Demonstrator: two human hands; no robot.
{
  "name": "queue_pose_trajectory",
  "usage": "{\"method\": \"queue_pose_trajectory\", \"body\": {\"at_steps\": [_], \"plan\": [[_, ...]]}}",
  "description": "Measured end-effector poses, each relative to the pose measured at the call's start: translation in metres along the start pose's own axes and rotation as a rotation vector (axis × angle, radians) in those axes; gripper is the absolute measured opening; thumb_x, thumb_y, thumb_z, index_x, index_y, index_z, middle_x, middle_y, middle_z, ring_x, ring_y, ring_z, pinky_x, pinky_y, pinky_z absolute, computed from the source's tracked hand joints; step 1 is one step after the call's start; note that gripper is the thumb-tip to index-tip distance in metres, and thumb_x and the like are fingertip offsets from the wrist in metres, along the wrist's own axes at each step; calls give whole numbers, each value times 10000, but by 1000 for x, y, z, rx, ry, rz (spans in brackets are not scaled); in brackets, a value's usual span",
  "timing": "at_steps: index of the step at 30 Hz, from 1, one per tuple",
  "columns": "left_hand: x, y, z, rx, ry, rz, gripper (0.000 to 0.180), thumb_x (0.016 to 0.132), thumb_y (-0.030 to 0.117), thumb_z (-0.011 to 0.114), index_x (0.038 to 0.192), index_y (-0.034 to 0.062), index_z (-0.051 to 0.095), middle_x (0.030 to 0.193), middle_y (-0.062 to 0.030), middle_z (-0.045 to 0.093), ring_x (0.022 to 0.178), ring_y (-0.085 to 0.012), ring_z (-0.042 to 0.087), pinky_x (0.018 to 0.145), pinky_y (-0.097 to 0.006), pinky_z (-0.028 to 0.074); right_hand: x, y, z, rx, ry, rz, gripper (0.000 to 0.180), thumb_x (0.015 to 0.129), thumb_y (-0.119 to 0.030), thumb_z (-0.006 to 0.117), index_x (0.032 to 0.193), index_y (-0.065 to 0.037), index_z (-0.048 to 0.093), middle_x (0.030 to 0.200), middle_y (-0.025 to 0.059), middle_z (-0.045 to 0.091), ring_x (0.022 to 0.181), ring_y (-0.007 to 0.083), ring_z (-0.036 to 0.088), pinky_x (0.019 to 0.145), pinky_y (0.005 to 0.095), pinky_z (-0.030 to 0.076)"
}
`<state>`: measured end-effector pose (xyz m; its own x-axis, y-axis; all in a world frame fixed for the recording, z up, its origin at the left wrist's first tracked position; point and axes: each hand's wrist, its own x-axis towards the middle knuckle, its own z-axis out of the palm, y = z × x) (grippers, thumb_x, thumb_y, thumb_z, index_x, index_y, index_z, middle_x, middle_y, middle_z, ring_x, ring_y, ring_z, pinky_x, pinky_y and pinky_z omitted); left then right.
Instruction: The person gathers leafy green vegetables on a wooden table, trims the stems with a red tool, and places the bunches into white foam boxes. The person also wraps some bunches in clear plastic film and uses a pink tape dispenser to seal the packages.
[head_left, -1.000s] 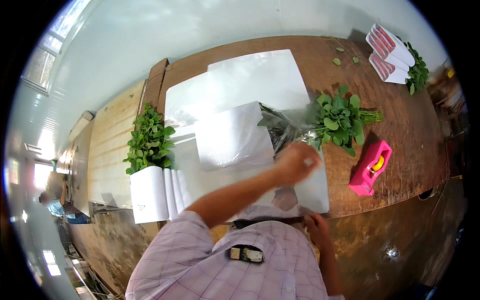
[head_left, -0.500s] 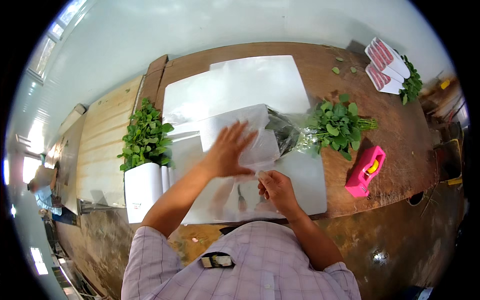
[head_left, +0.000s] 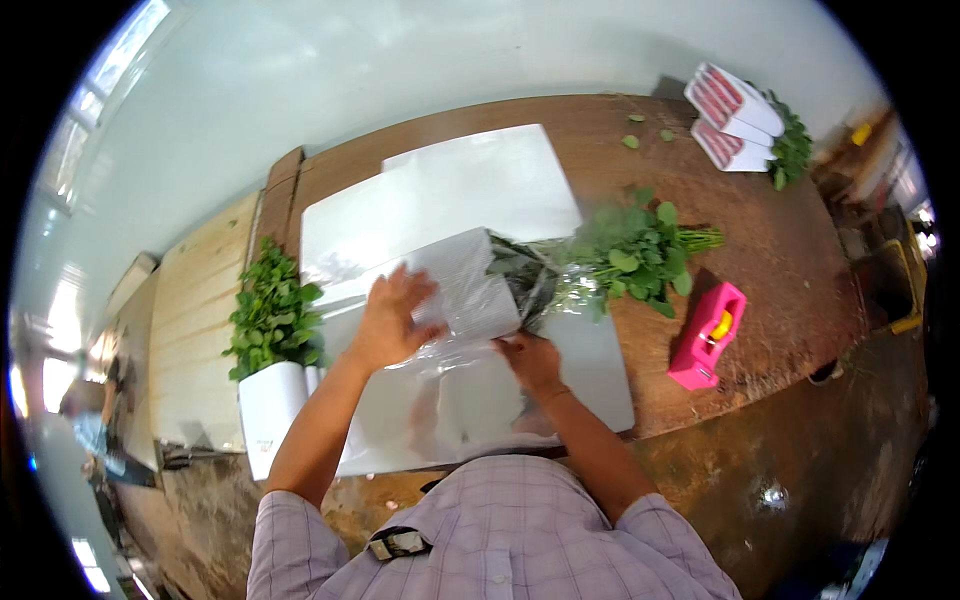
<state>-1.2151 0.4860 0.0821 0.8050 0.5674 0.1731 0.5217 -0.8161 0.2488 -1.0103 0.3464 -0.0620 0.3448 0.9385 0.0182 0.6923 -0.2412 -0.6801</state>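
Observation:
A leafy green bundle lies across the sheets before me, its lower-left part wrapped in a ribbed white sheet and clear plastic wrap [head_left: 470, 290]. The leaves [head_left: 640, 250] and cut stems stick out of the wrap to the right. My left hand [head_left: 395, 318] is over the wrap's left end, fingers spread and slightly blurred; whether it touches the plastic I cannot tell. At the wrap's near edge is my right hand [head_left: 532, 360], its fingers bent together against the plastic. What they pinch is hidden.
A pink tape dispenser [head_left: 708, 335] with a yellow core stands at right. White sheets [head_left: 440, 185] cover the table's middle. A white-wrapped leafy bundle [head_left: 270, 400] lies at left. More wrapped bundles [head_left: 735, 115] rest at the far right by the wall. Another person [head_left: 95, 420] is at far left.
My left hand has moved left along the wrap, toward its end. My right hand has turned over and come down onto the wrap's near edge. The whole view has shifted slightly.

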Motion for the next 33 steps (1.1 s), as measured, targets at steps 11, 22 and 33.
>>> {"method": "queue_pose_trajectory", "body": {"at_steps": [11, 22, 33], "plan": [[-80, -52, 86, -1345, 443, -1120, 268, 935, 119, 561, 1157, -8, 641, 1020, -74, 682, 877, -151, 633, 771, -292, 517, -6, 73, -62, 1359, -116, 508, 332, 918, -228, 634, 1190, -50, 565, 964, 60, 637, 786, 166, 623, 601, 282, 506], [-129, 84, 22, -1236, 523, -741, 163, 910, -15, 528, 1052, 24, 598, 916, -3, 644, 782, -66, 565, 695, -223, 457, 1, 67, -77, 2048, -189, 236, 549, 982, -483, 436, 1382, -107, 454, 1381, 70, 496, 1253, 265, 463, 1085, 398, 343], [-139, 117, 31, -1698, 345, -511, 318, 834, 12, 563, 1150, -15, 548, 1029, -77, 631, 937, -181, 613, 829, -306, 502, -30, 7, -186, 1679, 194, 251, 396, 967, -369, 510, 1239, -86, 558, 1151, 48, 622, 1053, 189, 582, 944, 347, 460]]}}
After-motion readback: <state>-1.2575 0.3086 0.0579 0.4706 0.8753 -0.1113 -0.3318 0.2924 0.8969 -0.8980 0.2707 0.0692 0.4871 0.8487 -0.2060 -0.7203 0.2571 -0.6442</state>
